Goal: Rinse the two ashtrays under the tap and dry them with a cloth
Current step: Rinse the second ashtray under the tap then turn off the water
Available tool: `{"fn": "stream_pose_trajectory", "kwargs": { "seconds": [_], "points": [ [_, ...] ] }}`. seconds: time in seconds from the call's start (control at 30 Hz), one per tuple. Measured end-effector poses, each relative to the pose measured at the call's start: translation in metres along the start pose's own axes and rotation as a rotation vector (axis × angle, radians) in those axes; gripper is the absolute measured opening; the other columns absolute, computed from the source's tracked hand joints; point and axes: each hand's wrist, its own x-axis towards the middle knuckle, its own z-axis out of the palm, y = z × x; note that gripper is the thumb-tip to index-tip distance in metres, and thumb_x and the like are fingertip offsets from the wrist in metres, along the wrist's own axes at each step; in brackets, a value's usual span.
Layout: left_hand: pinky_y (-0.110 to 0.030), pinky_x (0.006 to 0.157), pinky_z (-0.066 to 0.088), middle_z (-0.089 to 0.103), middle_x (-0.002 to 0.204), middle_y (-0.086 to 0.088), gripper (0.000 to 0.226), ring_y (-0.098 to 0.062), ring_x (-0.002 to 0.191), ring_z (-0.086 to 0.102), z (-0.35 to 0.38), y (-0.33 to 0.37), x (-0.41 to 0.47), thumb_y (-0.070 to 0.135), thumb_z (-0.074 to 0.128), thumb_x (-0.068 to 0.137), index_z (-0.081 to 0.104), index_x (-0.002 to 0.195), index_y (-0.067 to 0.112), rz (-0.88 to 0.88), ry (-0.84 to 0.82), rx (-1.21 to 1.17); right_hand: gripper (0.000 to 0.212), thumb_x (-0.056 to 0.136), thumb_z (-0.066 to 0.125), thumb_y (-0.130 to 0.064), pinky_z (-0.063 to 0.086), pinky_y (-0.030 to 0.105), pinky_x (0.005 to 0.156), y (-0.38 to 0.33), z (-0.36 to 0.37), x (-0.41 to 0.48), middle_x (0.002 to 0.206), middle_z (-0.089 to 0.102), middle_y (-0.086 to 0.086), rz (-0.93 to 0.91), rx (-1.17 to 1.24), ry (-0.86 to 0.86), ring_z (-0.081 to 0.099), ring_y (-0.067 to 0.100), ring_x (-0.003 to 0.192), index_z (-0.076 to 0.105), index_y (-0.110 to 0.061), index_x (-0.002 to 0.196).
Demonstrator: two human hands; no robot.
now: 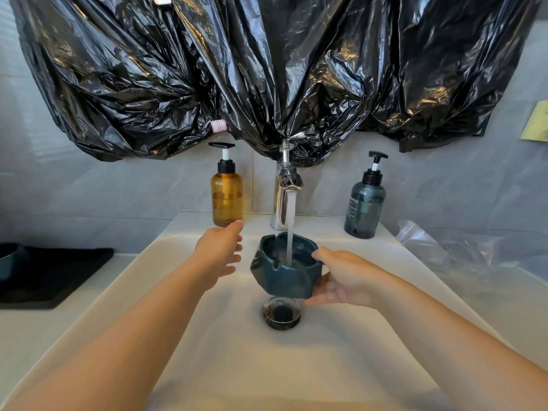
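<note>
A dark teal ashtray (281, 277) is held over the white sink (207, 351), under the chrome tap (283, 203). Water runs from the spout into its bowl. My right hand (344, 277) grips the ashtray's right side, thumb on the rim and fingers underneath. My left hand (221, 250) hovers just left of the ashtray with fingers relaxed, not touching it. A second teal ashtray (9, 259) is partly visible at the far left edge, on a black cloth (56, 274) lying on the counter.
An amber pump bottle (226, 194) stands left of the tap and a dark blue pump bottle (364, 203) right of it. The dark drain (281, 314) lies below the ashtray. Black plastic sheeting (267, 69) covers the wall above. Clear plastic (462, 247) lies on the right counter.
</note>
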Motion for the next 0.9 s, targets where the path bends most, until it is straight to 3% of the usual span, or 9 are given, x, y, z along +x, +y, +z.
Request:
{"fn": "stream_pose_trajectory", "kwargs": {
  "seconds": [0.17,0.33,0.47,0.57,0.67,0.8,0.9],
  "points": [
    [-0.043,0.097,0.047,0.055,0.134,-0.012,0.050,-0.033,0.119,0.054,0.001,0.000,-0.001,0.046,0.038,0.099,0.048,0.133,0.010,-0.007,-0.007,0.016,0.025,0.102,0.039,-0.022,0.060,0.043,0.071,0.002,0.007,0.001,0.124,0.057,0.027,0.045,-0.008,-0.015,0.068,0.039,0.096,0.042,-0.013,0.125],
    [-0.043,0.098,0.046,0.055,0.134,-0.012,0.051,-0.032,0.119,0.055,0.002,0.000,-0.002,0.046,0.036,0.100,0.047,0.134,0.009,-0.009,0.000,0.024,0.021,0.103,0.037,-0.021,0.060,0.040,0.067,0.000,0.006,0.002,0.110,0.060,0.023,0.002,-0.013,0.025,0.068,0.038,0.093,0.045,-0.013,0.121],
    [-0.042,0.096,0.047,0.055,0.133,-0.011,0.050,-0.031,0.117,0.055,0.003,0.001,-0.003,0.046,0.037,0.100,0.048,0.133,0.010,-0.014,-0.012,0.030,0.023,0.102,0.040,-0.022,0.059,0.042,0.068,0.002,0.007,0.002,0.125,0.057,0.026,0.038,-0.036,0.031,0.065,0.042,0.102,0.043,-0.014,0.124],
    [-0.040,0.092,0.048,0.057,0.129,-0.010,0.049,-0.029,0.111,0.057,0.003,0.001,-0.005,0.045,0.039,0.099,0.049,0.131,0.011,0.002,-0.020,0.029,0.020,0.103,0.038,-0.022,0.059,0.041,0.067,0.000,0.007,0.003,0.118,0.058,0.023,0.017,-0.008,0.035,0.066,0.040,0.099,0.042,-0.015,0.122],
    [-0.037,0.087,0.049,0.060,0.123,-0.008,0.045,-0.025,0.104,0.058,0.004,0.000,-0.006,0.043,0.044,0.098,0.052,0.129,0.012,0.068,-0.026,0.043,0.017,0.103,0.039,-0.022,0.060,0.040,0.065,0.000,0.003,0.002,0.102,0.063,0.020,-0.001,-0.003,0.037,0.068,0.036,0.088,0.045,-0.014,0.116],
    [-0.037,0.088,0.051,0.061,0.111,-0.004,0.032,-0.023,0.103,0.060,0.007,0.001,-0.013,0.037,0.051,0.096,0.057,0.118,0.015,0.224,-0.040,0.135,0.016,0.103,0.040,-0.024,0.058,0.045,0.075,-0.002,-0.001,0.002,0.113,0.059,0.022,-0.038,0.012,0.085,0.067,0.038,0.099,0.045,-0.016,0.116],
    [-0.033,0.085,0.053,0.061,0.101,0.004,0.012,-0.016,0.097,0.059,0.005,0.004,-0.018,0.032,0.057,0.093,0.060,0.102,0.023,0.360,-0.053,0.229,0.016,0.102,0.042,-0.026,0.057,0.044,0.076,-0.003,0.000,0.002,0.111,0.059,0.022,-0.044,0.020,0.091,0.067,0.039,0.097,0.044,-0.016,0.114]
  ]
}}
